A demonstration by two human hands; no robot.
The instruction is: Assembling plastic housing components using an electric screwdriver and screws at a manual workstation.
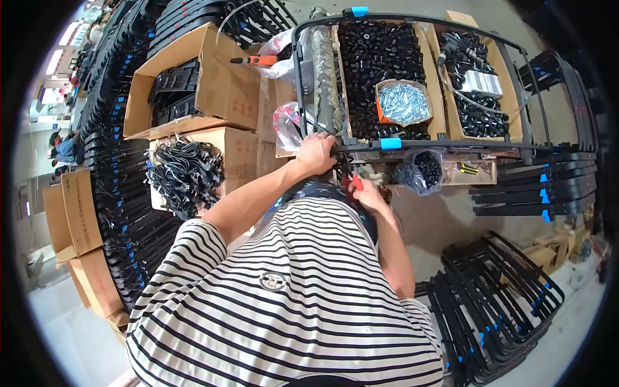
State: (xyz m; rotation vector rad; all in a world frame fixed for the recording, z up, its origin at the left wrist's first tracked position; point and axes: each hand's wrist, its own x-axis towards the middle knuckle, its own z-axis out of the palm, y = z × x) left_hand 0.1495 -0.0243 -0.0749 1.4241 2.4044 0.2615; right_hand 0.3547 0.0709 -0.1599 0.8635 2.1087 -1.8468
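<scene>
A black metal frame [298,77] with blue tape lies across the bench in front of me. My left hand [316,153] is closed around its near left corner, with the fingertips partly hidden. Just right of it and lower, my right hand [369,195] grips a red-handled hand tool [355,183]. The tool's head is under the frame's near bar, where I cannot make out its kind. Beneath the frame, a carton [434,84] holds many black plastic parts [374,58]. A small box of silvery rivet-like pins [403,103] sits on those parts.
Left stand cartons [229,84] with black parts and bundled cables [184,171]. An orange-handled tool [261,60] lies beyond my left hand. A bag of small black pieces [422,173] is at the right. Stacked black frames [496,303] fill the lower right.
</scene>
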